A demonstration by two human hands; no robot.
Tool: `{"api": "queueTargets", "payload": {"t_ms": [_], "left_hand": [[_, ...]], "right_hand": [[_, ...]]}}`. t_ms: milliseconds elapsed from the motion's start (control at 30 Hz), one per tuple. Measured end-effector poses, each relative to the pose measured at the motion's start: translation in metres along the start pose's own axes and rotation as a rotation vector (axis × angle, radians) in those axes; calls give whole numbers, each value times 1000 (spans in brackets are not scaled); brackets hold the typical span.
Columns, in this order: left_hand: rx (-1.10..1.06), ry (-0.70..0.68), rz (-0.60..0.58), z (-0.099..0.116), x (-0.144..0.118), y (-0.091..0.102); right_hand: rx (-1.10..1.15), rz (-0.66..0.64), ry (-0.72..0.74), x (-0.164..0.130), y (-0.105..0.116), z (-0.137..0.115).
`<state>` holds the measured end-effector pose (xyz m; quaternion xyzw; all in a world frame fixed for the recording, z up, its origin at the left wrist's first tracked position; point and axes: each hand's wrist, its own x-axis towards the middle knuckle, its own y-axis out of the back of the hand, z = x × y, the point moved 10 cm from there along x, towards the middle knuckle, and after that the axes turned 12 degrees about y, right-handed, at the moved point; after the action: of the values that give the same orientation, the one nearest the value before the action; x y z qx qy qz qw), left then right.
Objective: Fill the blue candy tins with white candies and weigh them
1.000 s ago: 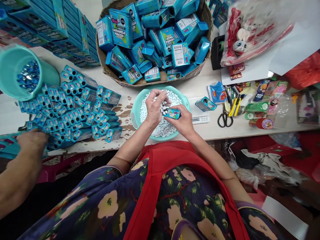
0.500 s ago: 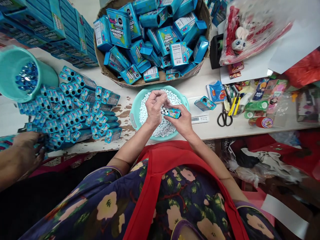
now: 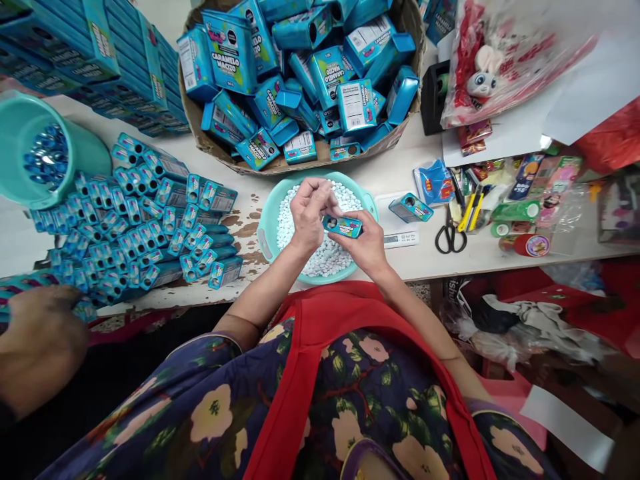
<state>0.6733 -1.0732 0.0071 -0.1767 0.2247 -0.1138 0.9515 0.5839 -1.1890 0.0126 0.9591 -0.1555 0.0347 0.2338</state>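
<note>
My right hand (image 3: 369, 245) grips a small blue candy tin (image 3: 345, 227) marked "Caramelo Macizo", its round opening facing my left hand (image 3: 311, 212). The left hand's fingers are curled and pressed together right beside that opening; what they hold, if anything, is hidden. Both hands are over a turquoise basin (image 3: 266, 247) filled with small white candies (image 3: 320, 263). To the right, another blue tin (image 3: 411, 207) lies on a white digital scale (image 3: 400, 239).
A cardboard box (image 3: 220, 157) of blue tins stands behind the basin. Left are many upright tins (image 3: 145, 233), a turquoise bucket (image 3: 90, 157) with shiny blue pieces, and a co-worker's hand (image 3: 45, 333). Scissors (image 3: 450, 233) and yellow cutters (image 3: 471, 212) lie right.
The white candies that showed between my left hand and the tin's opening are gone from sight. The tin is slightly turned. The co-worker's hand has moved nearer the camera.
</note>
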Motion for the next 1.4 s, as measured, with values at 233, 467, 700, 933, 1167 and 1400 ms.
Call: {"api": "queueTargets", "payload": {"t_ms": [233, 467, 700, 933, 1167, 1400], "left_hand": [[784, -154, 47, -55, 57, 45], [1372, -25, -90, -120, 41, 29], [468, 212, 90, -93, 32, 64], [-170, 164, -76, -25, -9, 16], [-134, 84, 5, -18, -9, 14], [-120, 44, -35, -6, -9, 2]], "right_hand": [[185, -19, 119, -13, 23, -7], [95, 18, 5, -24, 25, 9], [-84, 36, 50, -21, 30, 5], [-167, -96, 152, -17, -5, -11], [-123, -58, 92, -15, -6, -10], [-14, -22, 38, -12, -1, -7]]}}
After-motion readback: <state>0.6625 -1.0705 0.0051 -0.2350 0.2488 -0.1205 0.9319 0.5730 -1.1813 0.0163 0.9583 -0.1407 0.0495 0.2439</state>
